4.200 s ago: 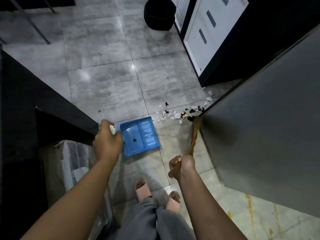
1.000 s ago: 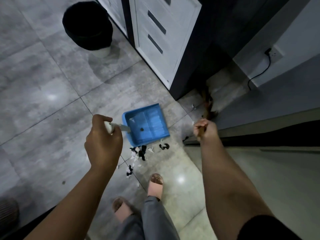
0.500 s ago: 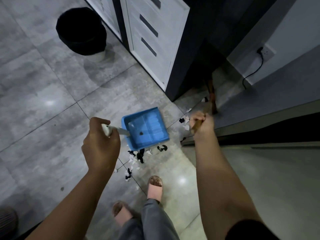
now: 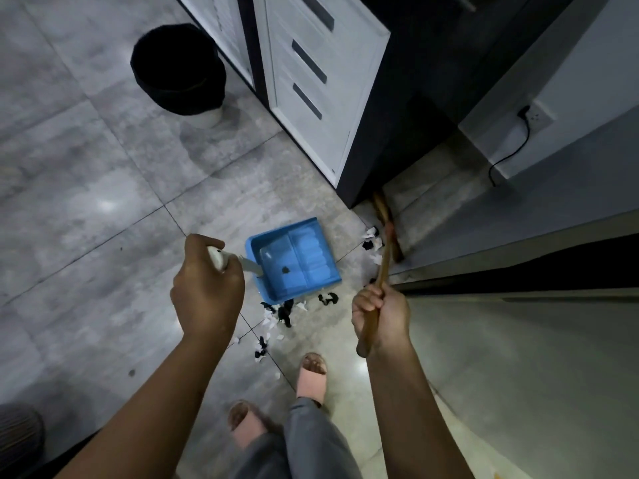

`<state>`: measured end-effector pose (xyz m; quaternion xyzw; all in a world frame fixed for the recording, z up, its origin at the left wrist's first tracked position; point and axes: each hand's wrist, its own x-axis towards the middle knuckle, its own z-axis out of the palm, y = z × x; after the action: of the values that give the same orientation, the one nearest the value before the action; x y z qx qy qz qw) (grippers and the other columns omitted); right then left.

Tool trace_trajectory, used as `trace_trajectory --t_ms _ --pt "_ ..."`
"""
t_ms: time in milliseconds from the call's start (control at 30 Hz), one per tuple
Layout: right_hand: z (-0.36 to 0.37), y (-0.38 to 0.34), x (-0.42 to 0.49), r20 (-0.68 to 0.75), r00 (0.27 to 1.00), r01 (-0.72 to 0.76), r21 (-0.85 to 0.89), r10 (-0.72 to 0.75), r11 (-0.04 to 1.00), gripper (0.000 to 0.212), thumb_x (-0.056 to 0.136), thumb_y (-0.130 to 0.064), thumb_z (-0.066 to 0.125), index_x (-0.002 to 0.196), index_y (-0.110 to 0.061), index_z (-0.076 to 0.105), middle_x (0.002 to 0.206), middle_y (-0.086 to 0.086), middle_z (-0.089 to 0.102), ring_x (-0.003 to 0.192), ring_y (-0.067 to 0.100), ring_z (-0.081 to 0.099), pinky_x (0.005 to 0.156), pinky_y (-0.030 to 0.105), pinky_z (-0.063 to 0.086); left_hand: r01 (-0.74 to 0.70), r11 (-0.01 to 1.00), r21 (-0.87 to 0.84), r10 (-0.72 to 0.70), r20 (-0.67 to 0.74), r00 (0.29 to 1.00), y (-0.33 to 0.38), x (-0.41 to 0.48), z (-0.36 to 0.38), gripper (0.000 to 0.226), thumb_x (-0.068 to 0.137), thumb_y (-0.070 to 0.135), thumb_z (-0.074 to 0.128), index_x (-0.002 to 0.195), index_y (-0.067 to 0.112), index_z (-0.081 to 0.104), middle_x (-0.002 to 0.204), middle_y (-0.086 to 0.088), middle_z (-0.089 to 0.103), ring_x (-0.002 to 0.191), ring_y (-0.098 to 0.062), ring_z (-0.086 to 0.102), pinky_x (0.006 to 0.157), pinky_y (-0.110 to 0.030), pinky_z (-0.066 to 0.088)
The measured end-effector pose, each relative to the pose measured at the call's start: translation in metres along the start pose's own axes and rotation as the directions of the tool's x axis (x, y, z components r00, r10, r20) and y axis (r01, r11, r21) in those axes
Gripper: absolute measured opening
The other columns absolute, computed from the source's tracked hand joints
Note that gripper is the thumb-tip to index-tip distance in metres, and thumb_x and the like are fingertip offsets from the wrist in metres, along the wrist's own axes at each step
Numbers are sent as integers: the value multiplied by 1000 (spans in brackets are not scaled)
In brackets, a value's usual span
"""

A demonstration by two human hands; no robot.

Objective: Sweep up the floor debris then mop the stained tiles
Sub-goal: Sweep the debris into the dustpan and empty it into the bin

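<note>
My left hand (image 4: 205, 288) grips the white handle of a blue dustpan (image 4: 294, 259) that sits on the grey tiles with one dark scrap inside. My right hand (image 4: 378, 314) grips the wooden handle of a broom (image 4: 385, 236) whose head lies in the gap by the dark cabinet corner. Black and white scraps of debris (image 4: 281, 314) lie scattered just in front of the dustpan's near edge. A second small cluster of scraps (image 4: 371, 240) sits beside the broom head.
A black waste bin (image 4: 178, 69) stands at the back left. A white drawer cabinet (image 4: 321, 88) rises behind the dustpan. A grey appliance (image 4: 518, 340) fills the right side. A wall socket with a black cord (image 4: 515, 143) is at upper right. My sandalled feet (image 4: 311, 375) stand below the debris.
My right hand has pulled the broom back toward me, and its head has dragged scraps out of the gap. The dustpan stays in place in my left hand.
</note>
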<state>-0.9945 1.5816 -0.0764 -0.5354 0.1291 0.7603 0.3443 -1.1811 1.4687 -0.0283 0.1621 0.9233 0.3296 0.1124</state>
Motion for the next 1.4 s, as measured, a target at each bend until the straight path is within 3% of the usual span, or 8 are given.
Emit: trace_trajectory --t_ms 200,300,633,767,933,1067,1200,1400 --pt "19 -37 23 3 998 60 10 -60 998 32 107 -17 25 78 -14 38 50 -7 36 25 3 30 26 13 25 0 1000 -27 -1 -40 999 -6 -8 -15 20 83 17 59 96 28 49 72 12 56 61 -4 50 60 -29 35" --pt "4 -44 41 3 1000 25 -7 -25 1000 34 105 -12 21 75 -14 36 38 -4 36 21 3 31 25 12 25 9 999 -44 -11 -63 998 -15 -17 -29 20 83 18 59 98 26 50 78 7 60 65 -18 54 61 -31 39" --pt "-100 66 -28 65 977 -202 -54 205 978 40 108 -20 26 69 -17 34 38 -3 34 21 6 29 23 14 25 59 996 -68 -65 -102 993 -61 -72 -97 20 84 19 59 100 24 50 86 3 62 74 -25 55 66 -31 39" --pt "-129 103 -79 79 969 -227 -86 234 970 39 107 -13 22 70 -15 36 39 -2 34 22 7 29 24 15 26 112 989 -92 -125 -145 982 -98 -110 -131 20 83 19 59 100 25 50 83 2 61 74 -25 56 67 -32 43" --pt "-147 132 -131 62 971 -206 -271 230 940 37 107 -13 24 72 -15 35 40 -4 33 23 6 28 24 13 26 199 975 -98 -215 -187 959 -139 -144 -171 20 83 18 59 99 25 49 78 1 57 71 -25 52 65 -31 36" --pt "-118 135 -127 46 972 -176 -512 232 841 39 107 -22 26 70 -17 34 38 -6 31 23 5 28 23 13 22 280 956 -84 -292 -219 931 -164 -167 -189 18 83 19 57 98 25 48 83 -5 61 74 -31 55 66 -34 42" --pt "-79 134 -82 -19 966 -202 -674 257 710 37 106 -19 24 70 -16 33 37 -4 32 21 5 27 23 15 21 371 927 -49 -368 -297 881 -185 -191 -194 18 81 20 59 98 25 52 86 -9 64 81 -35 58 70 -31 36" --pt "-108 135 -55 -101 944 -261 -808 313 528 35 106 -17 23 73 -16 34 36 -4 32 21 5 27 23 14 20 498 865 -67 -486 -368 793 -204 -228 -185 17 82 18 61 96 22 53 78 -1 55 80 -34 58 69 -30 34"
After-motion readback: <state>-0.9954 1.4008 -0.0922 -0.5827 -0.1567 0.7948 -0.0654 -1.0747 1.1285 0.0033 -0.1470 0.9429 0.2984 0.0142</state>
